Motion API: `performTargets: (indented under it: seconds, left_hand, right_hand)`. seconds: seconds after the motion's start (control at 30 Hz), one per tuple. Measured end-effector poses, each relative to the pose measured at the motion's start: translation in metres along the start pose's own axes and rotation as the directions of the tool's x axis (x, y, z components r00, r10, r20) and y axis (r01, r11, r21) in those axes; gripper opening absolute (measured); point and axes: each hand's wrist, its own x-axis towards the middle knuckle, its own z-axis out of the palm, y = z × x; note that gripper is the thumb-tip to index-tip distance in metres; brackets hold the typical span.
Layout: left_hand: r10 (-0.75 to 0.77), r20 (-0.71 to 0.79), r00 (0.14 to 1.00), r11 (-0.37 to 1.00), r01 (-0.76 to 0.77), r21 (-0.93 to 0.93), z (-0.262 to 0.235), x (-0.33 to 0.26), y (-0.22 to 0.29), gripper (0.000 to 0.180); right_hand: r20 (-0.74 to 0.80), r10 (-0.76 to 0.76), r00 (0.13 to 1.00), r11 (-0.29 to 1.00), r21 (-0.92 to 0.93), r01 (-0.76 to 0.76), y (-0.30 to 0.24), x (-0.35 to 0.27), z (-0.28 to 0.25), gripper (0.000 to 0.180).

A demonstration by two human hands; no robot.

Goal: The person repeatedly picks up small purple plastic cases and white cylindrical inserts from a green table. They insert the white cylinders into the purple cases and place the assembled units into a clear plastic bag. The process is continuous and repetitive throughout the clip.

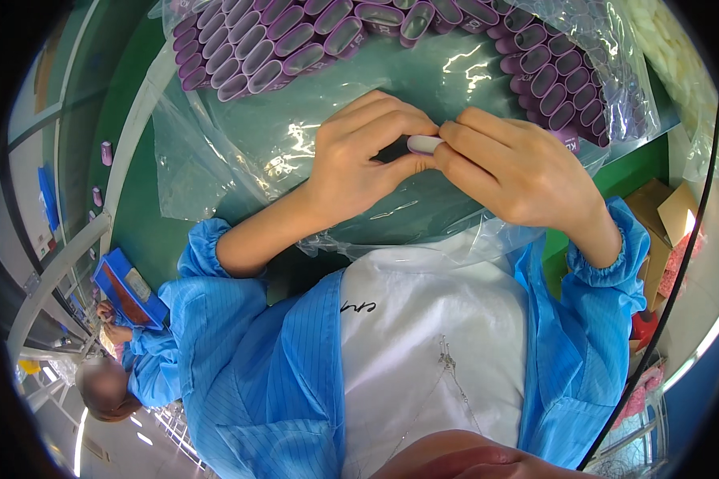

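My left hand point(358, 156) and my right hand point(510, 168) meet over a clear plastic sheet point(240, 152) on a green table. Between their fingertips they pinch a small pale oval piece point(423, 144), mostly hidden by my fingers. Beyond my hands lie rows of purple oval casings point(264, 48), open ends up, with a second group of purple casings point(547, 76) on the right under clear plastic. Both forearms come out of blue elastic-cuffed sleeves.
A clear bag of whitish pieces point(663, 40) lies at the far right. Cardboard boxes point(663, 215) stand at the right below the table edge. On the left a co-worker in a blue coat point(148, 351) sits by a blue tray point(124, 287). A black cable point(679, 263) hangs on the right.
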Motion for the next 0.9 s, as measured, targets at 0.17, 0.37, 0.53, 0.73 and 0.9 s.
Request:
performTargets:
  seconds: [0.17, 0.37, 0.53, 0.73, 0.9]
  left_hand:
    - [0.033, -0.015, 0.999, 0.999, -0.033, 0.021, -0.009, -0.011, -0.006, 0.033]
    - [0.007, 0.032, 0.999, 1.0, -0.007, 0.018, -0.013, -0.011, 0.001, 0.032]
    - [0.135, -0.041, 0.99, 0.894, -0.104, 0.435, -0.077, 0.004, 0.024, 0.028]
    - [-0.366, -0.259, 0.894, 0.569, 0.436, 0.697, -0.319, -0.024, -0.074, 0.028]
    - [-0.702, -0.019, 0.712, 0.592, 0.599, 0.54, -0.42, -0.038, -0.159, 0.049]
  right_hand:
    - [-0.079, 0.007, 0.997, 0.999, -0.044, -0.011, -0.01, 0.004, 0.018, 0.019]
    - [-0.117, 0.053, 0.992, 0.997, 0.065, -0.046, -0.008, 0.003, 0.007, 0.026]
    - [-0.476, 0.299, 0.827, 0.951, 0.073, -0.302, 0.008, -0.026, -0.034, 0.029]
    - [-0.617, 0.654, 0.438, 0.536, -0.031, -0.843, 0.089, -0.105, -0.123, 0.021]
    - [-0.472, 0.735, 0.487, 0.385, -0.302, -0.872, 0.135, -0.077, -0.126, 0.02]
